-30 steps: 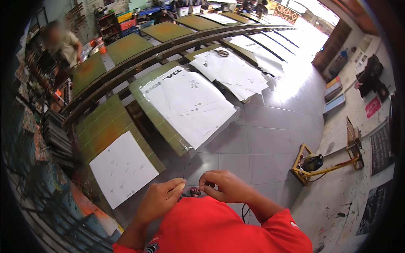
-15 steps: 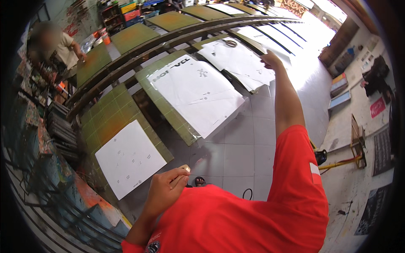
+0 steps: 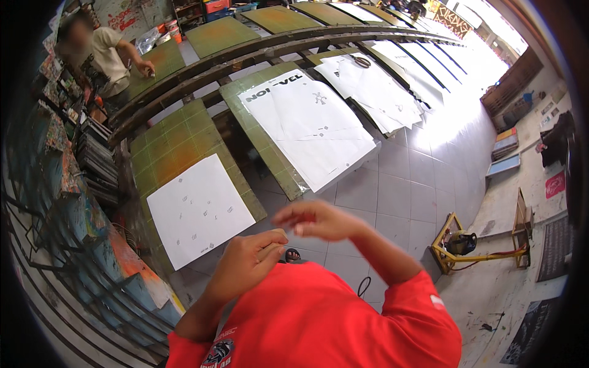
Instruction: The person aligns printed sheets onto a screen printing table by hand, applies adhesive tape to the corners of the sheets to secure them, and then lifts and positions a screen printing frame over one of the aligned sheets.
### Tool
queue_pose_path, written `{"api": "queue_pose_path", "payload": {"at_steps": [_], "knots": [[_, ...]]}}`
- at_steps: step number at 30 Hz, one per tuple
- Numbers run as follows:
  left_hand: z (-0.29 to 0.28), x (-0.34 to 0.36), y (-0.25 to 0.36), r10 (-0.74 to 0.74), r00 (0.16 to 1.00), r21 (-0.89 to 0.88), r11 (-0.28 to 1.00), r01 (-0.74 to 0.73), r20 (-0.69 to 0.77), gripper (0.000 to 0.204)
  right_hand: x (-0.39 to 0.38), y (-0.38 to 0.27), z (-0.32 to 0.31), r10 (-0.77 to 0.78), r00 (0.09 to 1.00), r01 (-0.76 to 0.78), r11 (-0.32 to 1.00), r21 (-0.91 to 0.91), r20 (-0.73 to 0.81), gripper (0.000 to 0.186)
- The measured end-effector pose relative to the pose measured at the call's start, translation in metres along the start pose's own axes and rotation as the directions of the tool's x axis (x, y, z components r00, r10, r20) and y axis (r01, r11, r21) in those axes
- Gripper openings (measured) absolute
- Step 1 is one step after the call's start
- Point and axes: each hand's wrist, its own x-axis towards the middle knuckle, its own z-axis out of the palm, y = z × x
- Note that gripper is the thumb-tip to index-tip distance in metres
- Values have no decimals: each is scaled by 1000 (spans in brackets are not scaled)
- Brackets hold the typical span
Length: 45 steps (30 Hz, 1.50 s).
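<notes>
My left hand is closed around a small tan object, held just in front of my red shirt; its exact shape is hard to make out. Just above and to the right of it, my right hand is slightly blurred, fingers apart and curled, holding nothing visible. A white sheet with small printed marks lies on the nearest green board at the left. On the middle board are larger, overlapping white sheets; scissors rest on the sheets beyond.
Long dark rails carry rows of boards. A person in a pale shirt works at the far left. Stacked screens and metal bars line the near left. A yellow metal frame stands by the right wall, with tiled floor between.
My right arm stretched out toward the farther sheets half a second ago and has come back beside my left hand. The other person's hand has moved over the board. The view has shifted slightly.
</notes>
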Motion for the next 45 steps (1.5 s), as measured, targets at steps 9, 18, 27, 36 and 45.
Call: {"api": "queue_pose_path", "payload": {"at_steps": [9, 18, 27, 36, 45], "knots": [[61, 57, 0, -24, 931, 48, 999, 7, 365, 19, -99, 22, -4, -175, 861, 116, 982, -151, -477, 39], [206, 193, 24, 24, 887, 171, 978, -115, 461, 19, -216, 61, -154, -60, 768, -11, 994, -107, -638, 20], [349, 334, 88, -167, 904, 80, 986, 147, 393, 20, -360, 112, -494, 244, 555, -194, 968, 162, -795, 27], [442, 498, 86, -177, 934, -186, 952, 242, 311, 16, -341, 105, -876, 212, 325, -220, 965, 144, -922, 42], [526, 662, 147, -389, 909, -215, 884, 414, 149, 13, -301, 159, -1153, 190, 429, -419, 908, -8, -883, 38]]}}
